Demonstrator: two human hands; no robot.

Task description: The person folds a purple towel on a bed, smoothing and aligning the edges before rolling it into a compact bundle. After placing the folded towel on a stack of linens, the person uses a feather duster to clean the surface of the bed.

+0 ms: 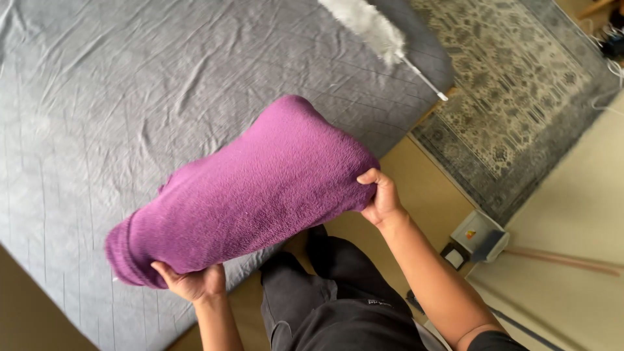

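Note:
A purple fleece pillow (253, 192) is held up over the edge of a bed with a wrinkled grey sheet (117, 97). My left hand (192, 281) grips its lower left end from underneath. My right hand (379, 197) pinches its right end, fingers curled on the fabric. The pillow is tilted, its left end lower and nearer to me.
A white feather duster (374, 29) with a thin handle lies at the bed's far right corner. A patterned grey rug (513, 91) covers the floor to the right. A small white box (480, 235) sits on the tan floor by my dark trousers (331, 292).

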